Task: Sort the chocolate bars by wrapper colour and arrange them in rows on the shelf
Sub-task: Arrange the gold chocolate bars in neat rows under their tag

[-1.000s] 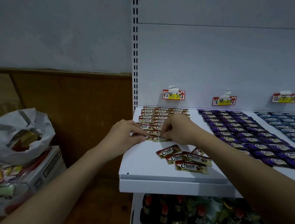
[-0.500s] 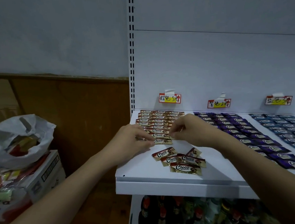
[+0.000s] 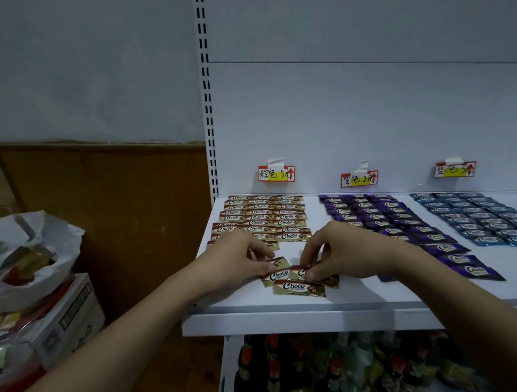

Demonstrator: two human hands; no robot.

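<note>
- Head view: both hands reach a loose pile of gold-brown bars [image 3: 298, 287] printed "Choco" at the shelf [image 3: 259, 307] front.
- Left hand [image 3: 240, 259] pinches one bar; right hand [image 3: 339, 251] pinches another.
- Sorted brown rows [image 3: 265, 217], purple rows [image 3: 385, 216] and blue rows [image 3: 481, 215] lie behind, under handwritten price tags [image 3: 276, 173].

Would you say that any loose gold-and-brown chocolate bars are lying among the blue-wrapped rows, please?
No, the blue-wrapped rows hold only blue bars; the loose gold-and-brown chocolate bars lie near the white shelf's front edge, under both hands.
</note>
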